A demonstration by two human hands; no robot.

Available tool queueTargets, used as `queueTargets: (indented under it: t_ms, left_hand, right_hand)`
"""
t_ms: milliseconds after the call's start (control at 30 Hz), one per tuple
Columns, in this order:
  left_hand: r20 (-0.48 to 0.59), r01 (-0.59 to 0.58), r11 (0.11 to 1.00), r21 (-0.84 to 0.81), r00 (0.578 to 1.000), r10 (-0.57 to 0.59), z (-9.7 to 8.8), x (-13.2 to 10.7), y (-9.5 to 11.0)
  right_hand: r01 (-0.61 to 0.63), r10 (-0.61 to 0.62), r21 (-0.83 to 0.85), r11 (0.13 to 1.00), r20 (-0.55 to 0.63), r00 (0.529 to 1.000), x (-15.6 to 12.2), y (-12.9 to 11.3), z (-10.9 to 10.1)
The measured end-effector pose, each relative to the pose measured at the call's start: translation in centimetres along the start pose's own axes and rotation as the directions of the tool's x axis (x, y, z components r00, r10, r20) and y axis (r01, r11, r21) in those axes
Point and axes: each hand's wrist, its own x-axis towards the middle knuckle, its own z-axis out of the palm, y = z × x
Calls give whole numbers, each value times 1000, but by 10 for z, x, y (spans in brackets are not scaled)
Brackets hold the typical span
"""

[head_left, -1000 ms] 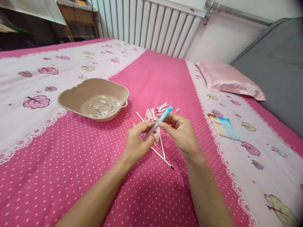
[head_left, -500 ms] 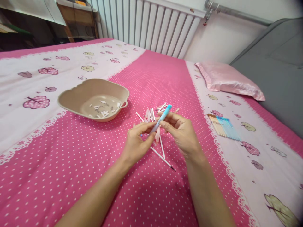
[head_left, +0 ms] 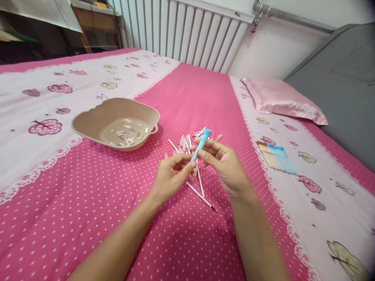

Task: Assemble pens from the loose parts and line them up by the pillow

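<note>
Both my hands meet over the pink dotted bedspread [head_left: 88, 203]. My right hand [head_left: 225, 166] pinches a light blue pen [head_left: 200, 145] by its barrel, its capped end tilted up and away. My left hand [head_left: 170, 175] is closed at the pen's lower end, thumb and fingers pinched around its tip. Under and behind the hands lies a small heap of thin white refills and pale pink pen parts [head_left: 190, 142]. One long white refill with a dark tip [head_left: 202, 196] lies on the cloth just below my hands.
A beige plastic basin [head_left: 88, 119] with several small white bits inside sits to the left. A row of finished pens [head_left: 277, 157], beige and blue, lies at the right. A pink pillow [head_left: 281, 102], a grey headboard and a white radiator stand behind.
The pen has tipped more upright and slid a little toward my right hand. My left fingers have shifted down to its lower end. The hands stay in the same spot.
</note>
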Motion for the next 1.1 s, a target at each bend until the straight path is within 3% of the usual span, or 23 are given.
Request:
queueTargets:
  t_ms: [333, 567, 933, 1100]
  left_hand:
    - [-46, -23, 995, 98, 999, 28, 2, -1, 3]
    - [23, 16, 999, 43, 1000, -17, 0, -1, 5]
    - [143, 31, 998, -59, 989, -22, -2, -1, 2]
    - [177, 68, 993, -92, 983, -51, -3, -2, 0]
  right_hand:
    - [-18, 19, 16, 1000, -55, 998, 3, 3, -1]
    - [-54, 55, 34, 998, -57, 997, 2, 2, -1]
    - [-48, 38, 89, 995, 117, 992, -2, 1, -5]
    - [-70, 58, 83, 994, 138, 989, -2, -1, -5]
